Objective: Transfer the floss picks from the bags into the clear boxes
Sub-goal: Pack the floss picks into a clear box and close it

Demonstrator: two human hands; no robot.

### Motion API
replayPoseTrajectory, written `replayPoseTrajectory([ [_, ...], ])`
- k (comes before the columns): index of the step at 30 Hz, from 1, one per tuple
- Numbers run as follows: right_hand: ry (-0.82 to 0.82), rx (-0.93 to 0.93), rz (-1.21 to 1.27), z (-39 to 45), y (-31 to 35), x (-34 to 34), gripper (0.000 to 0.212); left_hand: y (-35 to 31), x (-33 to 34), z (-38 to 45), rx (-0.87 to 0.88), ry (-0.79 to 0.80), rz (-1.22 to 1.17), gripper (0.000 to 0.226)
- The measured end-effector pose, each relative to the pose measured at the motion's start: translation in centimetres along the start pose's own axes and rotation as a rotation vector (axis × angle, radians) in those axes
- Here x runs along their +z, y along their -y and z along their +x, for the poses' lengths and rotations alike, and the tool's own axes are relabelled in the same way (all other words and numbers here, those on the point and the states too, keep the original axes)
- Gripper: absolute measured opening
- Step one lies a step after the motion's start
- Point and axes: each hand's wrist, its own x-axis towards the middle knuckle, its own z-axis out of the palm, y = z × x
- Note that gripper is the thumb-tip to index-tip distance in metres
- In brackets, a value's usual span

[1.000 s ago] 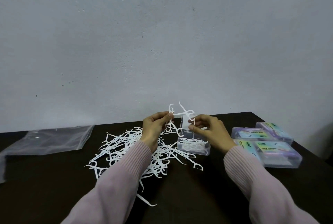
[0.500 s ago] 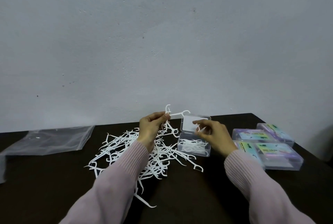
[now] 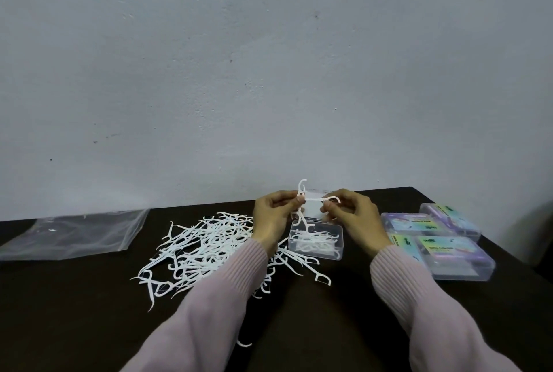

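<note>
A loose pile of white floss picks point(image 3: 206, 249) lies on the dark table point(image 3: 74, 312). Right of it stands an open clear box point(image 3: 335, 247) with several picks inside and its lid raised behind. My left hand point(image 3: 270, 219) pinches a few floss picks point(image 3: 302, 192) above the box. My right hand point(image 3: 353, 219) pinches the head end of one horizontal floss pick point(image 3: 321, 200) that reaches across to my left fingers. Both hands hover just behind and over the box.
An empty clear plastic bag point(image 3: 71, 234) lies flat at the far left. Several closed boxes with colourful labels point(image 3: 440, 246) sit in a group at the right, close to the table's right edge. A grey wall stands directly behind the table.
My right hand rose from the box and took hold of the pick held out by my left hand. My left hand stayed raised with its picks.
</note>
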Motion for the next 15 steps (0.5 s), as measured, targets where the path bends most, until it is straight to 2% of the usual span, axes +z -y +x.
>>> replayPoseTrajectory([
  [3, -0.067, 0.004, -0.063, 0.2, -0.4, -0.5, 0.008, 0.3, 0.7, 0.1, -0.006, -0.021, 0.009, 0.009],
  [6, -0.065, 0.035, -0.071, 0.2, -0.7, -0.6, 0.010, 0.2, 0.7, 0.2, -0.024, -0.041, -0.048, 0.010],
  [10, -0.105, 0.048, -0.103, 0.3, -0.9, -0.6, 0.009, 0.4, -0.4, 0.9, -0.048, -0.141, -0.129, 0.012],
  [12, -0.069, 0.048, -0.264, 0.3, -1.1, -0.7, 0.012, 0.6, -0.8, 1.2, -0.033, -0.180, -0.122, 0.013],
  [15, 0.054, 0.062, -0.433, 0.2, -1.8, -0.3, 0.013, 0.6, -0.4, 1.0, -0.018, -0.152, -0.113, 0.013],
])
